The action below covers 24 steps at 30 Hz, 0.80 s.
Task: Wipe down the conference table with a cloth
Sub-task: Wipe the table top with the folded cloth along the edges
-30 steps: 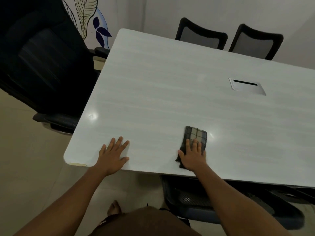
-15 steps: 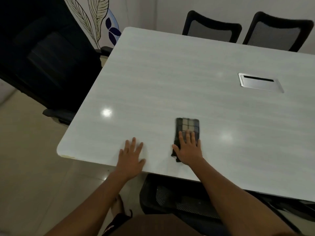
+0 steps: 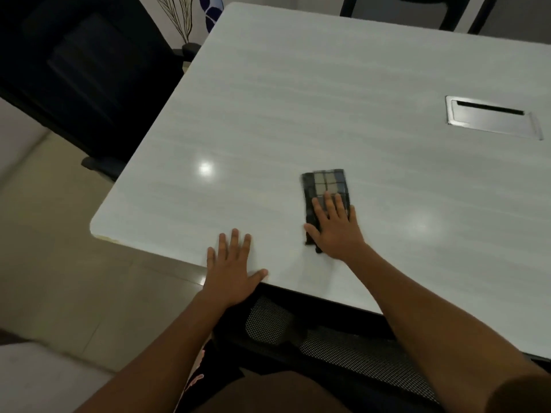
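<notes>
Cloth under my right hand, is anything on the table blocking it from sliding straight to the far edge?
Nothing visible does. The right hand lies flat on the cloth; the table ahead of it is bare. The cable hatch sits off to the right.

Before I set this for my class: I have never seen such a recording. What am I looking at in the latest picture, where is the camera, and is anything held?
No machine here: a person wears one wide-angle camera on the head, so you look down at their own arms. The left hand lies flat on the pale table near its front edge. The right hand presses straight fingers on a folded checked cloth lying on the table; nothing is gripped. A metal cable hatch is set into the top further right. A dark chair stands at the left end.
</notes>
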Each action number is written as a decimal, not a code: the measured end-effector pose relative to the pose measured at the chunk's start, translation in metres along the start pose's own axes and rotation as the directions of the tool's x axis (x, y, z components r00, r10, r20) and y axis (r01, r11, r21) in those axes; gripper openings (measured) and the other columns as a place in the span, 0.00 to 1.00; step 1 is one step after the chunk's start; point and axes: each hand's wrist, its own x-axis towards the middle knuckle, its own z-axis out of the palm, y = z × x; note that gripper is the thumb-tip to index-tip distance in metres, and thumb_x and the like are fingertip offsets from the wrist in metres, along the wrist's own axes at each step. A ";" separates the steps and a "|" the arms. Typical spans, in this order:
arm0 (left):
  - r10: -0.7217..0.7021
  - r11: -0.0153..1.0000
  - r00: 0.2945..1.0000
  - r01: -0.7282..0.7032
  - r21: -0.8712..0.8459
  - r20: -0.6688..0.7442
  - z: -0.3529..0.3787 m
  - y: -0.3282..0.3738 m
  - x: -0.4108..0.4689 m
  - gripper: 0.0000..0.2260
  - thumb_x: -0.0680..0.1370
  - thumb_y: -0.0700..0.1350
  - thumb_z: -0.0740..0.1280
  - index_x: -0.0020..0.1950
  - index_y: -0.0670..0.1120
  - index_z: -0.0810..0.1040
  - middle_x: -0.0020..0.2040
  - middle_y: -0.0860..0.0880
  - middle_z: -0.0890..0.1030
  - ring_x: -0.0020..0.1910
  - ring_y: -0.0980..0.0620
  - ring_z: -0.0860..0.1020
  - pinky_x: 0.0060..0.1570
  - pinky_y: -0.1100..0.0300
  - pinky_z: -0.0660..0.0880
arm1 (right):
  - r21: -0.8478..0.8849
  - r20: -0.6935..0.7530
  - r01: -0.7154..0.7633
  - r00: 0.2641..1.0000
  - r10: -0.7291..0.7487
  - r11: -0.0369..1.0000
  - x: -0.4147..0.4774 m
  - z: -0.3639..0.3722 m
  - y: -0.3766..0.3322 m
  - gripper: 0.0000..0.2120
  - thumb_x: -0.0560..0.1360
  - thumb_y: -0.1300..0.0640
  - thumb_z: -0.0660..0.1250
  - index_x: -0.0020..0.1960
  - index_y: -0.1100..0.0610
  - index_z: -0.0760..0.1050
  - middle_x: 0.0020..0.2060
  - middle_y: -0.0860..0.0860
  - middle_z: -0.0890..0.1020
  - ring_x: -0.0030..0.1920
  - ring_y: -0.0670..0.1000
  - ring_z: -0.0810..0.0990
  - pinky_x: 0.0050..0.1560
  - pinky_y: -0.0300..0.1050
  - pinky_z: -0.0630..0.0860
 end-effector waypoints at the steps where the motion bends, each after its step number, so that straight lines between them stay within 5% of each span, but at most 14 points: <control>1: -0.001 1.000 1.000 0.001 0.009 -0.009 0.001 0.000 -0.001 0.45 0.67 0.74 0.37 0.79 0.53 0.35 0.79 0.47 0.32 0.77 0.42 0.33 0.74 0.40 0.37 | -0.029 -0.005 0.083 0.997 -0.083 0.996 -0.011 0.004 0.013 0.35 0.78 0.30 0.37 0.80 0.45 0.39 0.80 0.51 0.39 0.79 0.54 0.36 0.77 0.63 0.41; 3: -0.002 1.000 1.000 0.002 0.007 -0.009 0.003 -0.001 0.001 0.45 0.67 0.74 0.37 0.79 0.53 0.35 0.79 0.47 0.32 0.77 0.42 0.33 0.75 0.40 0.37 | -0.049 -0.013 0.137 0.990 -0.138 0.989 -0.029 0.005 0.046 0.37 0.76 0.28 0.35 0.80 0.43 0.41 0.80 0.49 0.42 0.80 0.52 0.38 0.77 0.63 0.44; 9: -0.009 1.000 1.000 0.009 0.010 -0.011 0.003 -0.001 0.001 0.45 0.67 0.75 0.37 0.79 0.54 0.34 0.78 0.48 0.31 0.77 0.43 0.32 0.75 0.41 0.37 | 0.027 -0.039 -0.184 0.982 0.185 0.983 0.029 -0.018 0.060 0.34 0.80 0.33 0.42 0.81 0.47 0.40 0.80 0.53 0.41 0.80 0.57 0.39 0.76 0.65 0.43; 12: -0.008 1.000 1.000 0.008 0.024 -0.006 0.003 -0.001 0.001 0.45 0.68 0.75 0.37 0.79 0.54 0.34 0.78 0.48 0.31 0.77 0.43 0.32 0.75 0.41 0.38 | 0.063 0.057 -0.267 0.963 0.264 0.962 0.057 -0.028 0.030 0.35 0.81 0.35 0.43 0.81 0.51 0.38 0.80 0.56 0.38 0.79 0.59 0.36 0.76 0.67 0.42; 16: -0.003 1.000 1.000 0.003 0.016 -0.016 0.003 -0.001 0.000 0.45 0.67 0.75 0.36 0.79 0.53 0.34 0.79 0.47 0.32 0.77 0.42 0.33 0.75 0.41 0.38 | 0.050 0.037 -0.130 0.991 0.128 0.990 0.027 -0.014 0.001 0.34 0.81 0.34 0.42 0.81 0.49 0.39 0.80 0.55 0.40 0.79 0.58 0.37 0.76 0.64 0.43; 20: 0.007 1.000 1.000 -0.007 0.000 -0.027 0.001 -0.002 -0.002 0.46 0.67 0.74 0.36 0.80 0.52 0.36 0.79 0.47 0.33 0.78 0.42 0.34 0.75 0.40 0.39 | 0.040 -0.001 0.052 0.999 -0.052 0.998 -0.058 0.022 -0.002 0.41 0.73 0.28 0.28 0.81 0.47 0.43 0.80 0.52 0.43 0.79 0.55 0.37 0.78 0.61 0.44; 24: 0.000 0.999 1.000 0.000 -0.034 -0.012 -0.004 0.004 -0.006 0.42 0.75 0.72 0.47 0.80 0.51 0.37 0.80 0.45 0.34 0.78 0.40 0.35 0.75 0.39 0.40 | -0.039 0.003 0.181 0.983 -0.181 0.983 -0.121 0.036 0.041 0.35 0.78 0.30 0.38 0.80 0.44 0.47 0.80 0.48 0.45 0.80 0.51 0.39 0.78 0.60 0.49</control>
